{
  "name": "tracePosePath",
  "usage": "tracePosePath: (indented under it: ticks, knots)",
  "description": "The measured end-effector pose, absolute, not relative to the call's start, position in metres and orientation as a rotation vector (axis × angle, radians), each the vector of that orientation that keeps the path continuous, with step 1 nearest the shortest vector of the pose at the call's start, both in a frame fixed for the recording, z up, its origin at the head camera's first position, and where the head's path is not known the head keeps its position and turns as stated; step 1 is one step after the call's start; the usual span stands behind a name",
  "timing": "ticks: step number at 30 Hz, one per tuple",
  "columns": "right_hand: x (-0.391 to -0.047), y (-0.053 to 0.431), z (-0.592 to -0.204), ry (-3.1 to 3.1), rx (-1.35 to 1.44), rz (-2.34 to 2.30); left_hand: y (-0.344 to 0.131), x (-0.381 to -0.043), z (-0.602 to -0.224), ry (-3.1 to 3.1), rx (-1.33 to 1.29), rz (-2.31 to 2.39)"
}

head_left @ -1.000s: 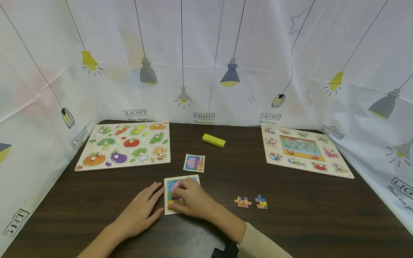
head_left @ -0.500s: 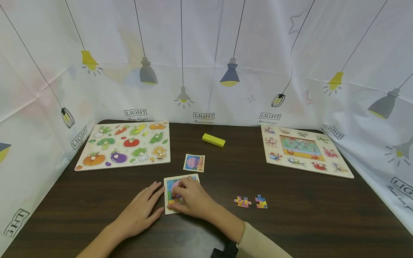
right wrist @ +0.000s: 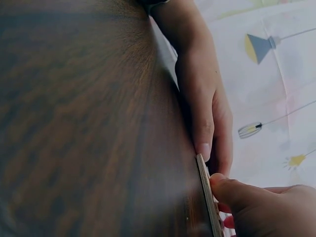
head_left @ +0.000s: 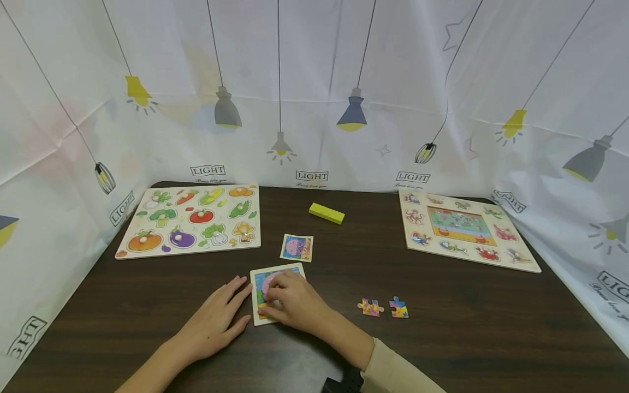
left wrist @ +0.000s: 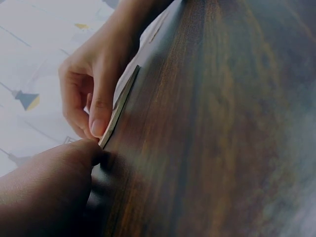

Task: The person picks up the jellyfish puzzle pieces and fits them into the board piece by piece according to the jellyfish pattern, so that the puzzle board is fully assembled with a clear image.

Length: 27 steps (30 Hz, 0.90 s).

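A small jigsaw puzzle board [head_left: 260,273] with a cream frame and a colourful picture lies at the table's front middle. My left hand [head_left: 216,319] rests flat on the table, its fingertips right at the board's left edge. Over the board's picture, my right hand [head_left: 295,303] bends its fingers and thumb together, pinching at a puzzle piece largely hidden beneath them. In the left wrist view the right thumb [left wrist: 101,111] comes down on the thin board. The right wrist view has the board [right wrist: 208,197] edge-on between both hands. Two loose puzzle pieces [head_left: 371,307] [head_left: 398,307] lie to the right.
Just behind the board lies a small picture card [head_left: 297,248], with a yellow block [head_left: 326,213] farther back. A vegetable peg board [head_left: 172,218] stands at the back left, a sea-animal board [head_left: 467,229] at the back right. A white printed cloth [head_left: 314,65] surrounds the table.
The puzzle board has shifted and turned very slightly away from me under the right hand. Both hands keep nearly the same places; the loose pieces have not moved.
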State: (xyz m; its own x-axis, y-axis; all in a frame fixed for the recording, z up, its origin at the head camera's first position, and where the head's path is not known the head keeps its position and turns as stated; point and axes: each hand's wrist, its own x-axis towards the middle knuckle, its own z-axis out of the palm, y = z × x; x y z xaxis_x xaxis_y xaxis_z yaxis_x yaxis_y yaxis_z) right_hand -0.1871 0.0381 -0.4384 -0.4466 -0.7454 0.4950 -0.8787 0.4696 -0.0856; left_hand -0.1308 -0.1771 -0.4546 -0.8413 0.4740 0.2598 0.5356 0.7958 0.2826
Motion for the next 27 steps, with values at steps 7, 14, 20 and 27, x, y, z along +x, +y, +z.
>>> tracePosePath:
  ticks: [7,14,20,27]
  knots:
    - [-0.187,0.039,-0.437,-2.321,1.396,0.561,-0.177,-0.13,-0.453,-2.793,-0.798,-0.526]
    - [-0.185,0.042,-0.434,-2.418,1.415,0.617,-0.177,-0.131,-0.455,-2.809,-0.794,-0.521]
    - [-0.182,0.047,-0.431,-2.491,1.45,0.572,-0.176,-0.131,-0.456,-2.826,-0.786,-0.528]
    - [-0.176,0.057,-0.422,-2.511,1.532,0.558,-0.176,-0.13,-0.455,-2.825,-0.784,-0.536]
